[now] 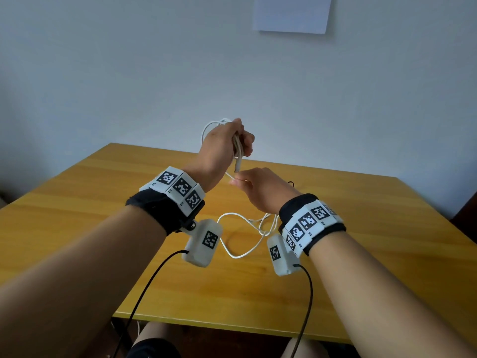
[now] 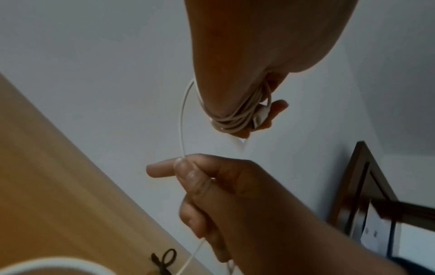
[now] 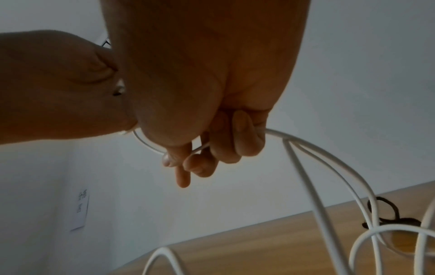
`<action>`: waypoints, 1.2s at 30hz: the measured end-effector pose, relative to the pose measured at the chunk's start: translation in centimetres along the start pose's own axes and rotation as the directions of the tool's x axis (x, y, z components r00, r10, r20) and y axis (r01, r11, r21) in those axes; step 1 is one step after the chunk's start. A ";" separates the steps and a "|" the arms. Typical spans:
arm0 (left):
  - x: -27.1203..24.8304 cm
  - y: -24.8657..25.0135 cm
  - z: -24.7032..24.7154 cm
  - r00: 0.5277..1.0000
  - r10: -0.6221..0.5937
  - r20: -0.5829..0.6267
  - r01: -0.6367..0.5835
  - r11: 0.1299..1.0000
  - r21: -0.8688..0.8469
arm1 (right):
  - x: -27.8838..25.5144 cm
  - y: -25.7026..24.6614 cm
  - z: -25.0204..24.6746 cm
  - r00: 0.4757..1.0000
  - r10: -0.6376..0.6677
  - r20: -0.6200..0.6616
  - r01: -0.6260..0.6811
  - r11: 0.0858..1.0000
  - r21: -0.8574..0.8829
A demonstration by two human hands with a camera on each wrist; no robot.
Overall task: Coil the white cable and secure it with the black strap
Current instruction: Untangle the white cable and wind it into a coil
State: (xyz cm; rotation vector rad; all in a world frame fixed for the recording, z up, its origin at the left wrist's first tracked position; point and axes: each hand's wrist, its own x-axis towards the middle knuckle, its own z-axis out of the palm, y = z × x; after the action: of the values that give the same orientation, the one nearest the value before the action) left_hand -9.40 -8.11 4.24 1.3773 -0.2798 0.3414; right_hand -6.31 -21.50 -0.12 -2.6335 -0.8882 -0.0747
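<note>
My left hand (image 1: 238, 142) is raised above the wooden table (image 1: 103, 202) and grips several turns of the white cable (image 2: 231, 123) wound round its fingers. A plug end (image 1: 237, 165) sticks out below the fist. Just under it, my right hand (image 1: 236, 181) pinches the free run of cable (image 2: 181, 130) between thumb and forefinger (image 3: 182, 174). The rest of the cable (image 1: 232, 254) lies in loose loops on the table beneath my wrists. The black strap (image 1: 291, 182) lies on the table behind my right hand, also visible as a small dark loop (image 3: 386, 212).
A white sheet of paper (image 1: 293, 14) hangs on the wall ahead. A dark wooden frame (image 2: 360, 176) stands to the right of the table. Black camera leads (image 1: 144, 288) hang over the table's near edge.
</note>
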 end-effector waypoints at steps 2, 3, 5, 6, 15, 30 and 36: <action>-0.1 -0.5 -0.5 0.999 0.036 -0.020 -0.031 0.977 0.209 | -0.2 -0.1 -0.1 1.000 -0.021 -0.004 0.021 1.000 -0.003; -0.2 -0.8 -0.7 0.999 0.051 -0.018 -0.043 0.953 0.300 | -0.3 -0.2 -0.2 0.999 -0.031 -0.006 0.031 1.000 0.000; -0.2 -1.2 -1.3 0.998 0.061 -0.002 -0.054 0.901 0.431 | -0.5 -0.4 -0.3 0.999 -0.044 -0.013 0.044 0.999 0.012; -0.1 -1.5 -1.5 0.998 0.060 0.006 -0.056 0.878 0.475 | -0.6 -0.5 -0.4 0.999 -0.043 -0.020 0.043 0.999 0.021; 0.0 -3.2 -2.9 0.987 -0.056 0.152 -0.108 0.474 0.874 | -0.9 -0.4 -1.0 0.999 -0.035 -0.037 0.036 0.999 0.025; -1.2 -3.7 -3.4 0.907 -0.406 0.108 0.145 0.543 0.827 | -1.1 1.6 -2.3 0.984 -0.022 -0.177 0.022 1.000 0.000; -1.3 -3.0 -2.2 0.862 -0.480 0.164 0.249 0.682 0.688 | -0.6 2.2 -1.9 0.972 -0.021 -0.235 0.033 0.998 0.048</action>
State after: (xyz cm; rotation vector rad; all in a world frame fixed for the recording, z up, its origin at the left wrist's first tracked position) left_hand -9.46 -6.51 0.67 2.1524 -0.1482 -0.1787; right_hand -5.32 -24.11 0.83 -2.4997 -0.8332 -0.3570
